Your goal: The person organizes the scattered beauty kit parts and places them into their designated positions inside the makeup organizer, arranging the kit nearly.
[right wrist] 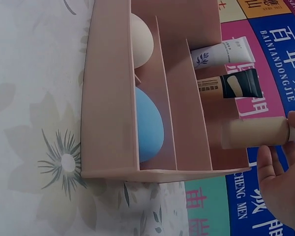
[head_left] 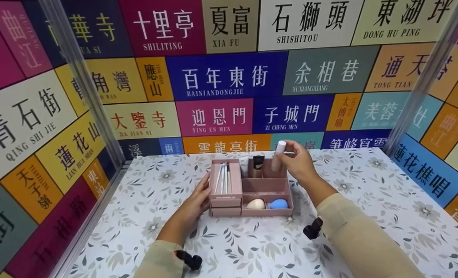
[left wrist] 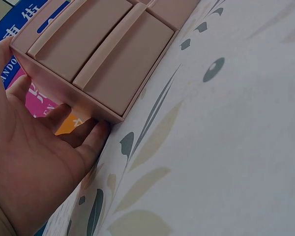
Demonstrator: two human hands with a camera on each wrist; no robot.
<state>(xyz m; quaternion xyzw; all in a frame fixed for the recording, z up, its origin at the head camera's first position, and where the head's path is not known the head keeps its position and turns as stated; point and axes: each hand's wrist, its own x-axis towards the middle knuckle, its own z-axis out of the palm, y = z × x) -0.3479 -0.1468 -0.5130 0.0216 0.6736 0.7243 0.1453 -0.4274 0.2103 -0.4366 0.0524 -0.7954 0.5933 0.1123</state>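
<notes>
My right hand (head_left: 300,162) pinches the white cap of a beige foundation bottle (right wrist: 258,132). The bottle stands upright in the back right compartment of a pink desk organizer (head_left: 267,212), its lower end inside the walls. With relaxed fingers, my left hand (head_left: 192,202) touches the organizer's left side; the left wrist view shows its fingertips along that wall, next to two small drawers (left wrist: 128,64). A white tube (right wrist: 223,53) and a dark-capped beige tube (right wrist: 228,84) share the back row with the bottle. Up front sit a cream makeup sponge (head_left: 256,204) and a blue one (head_left: 279,204).
Several slim brushes (head_left: 224,179) lie in the organizer's top left tray. A white cloth with a leaf and flower print (head_left: 136,239) covers the table. Colourful sign-printed walls (head_left: 229,77) rise behind and on both sides, with clear upright strips (head_left: 86,77) at the corners.
</notes>
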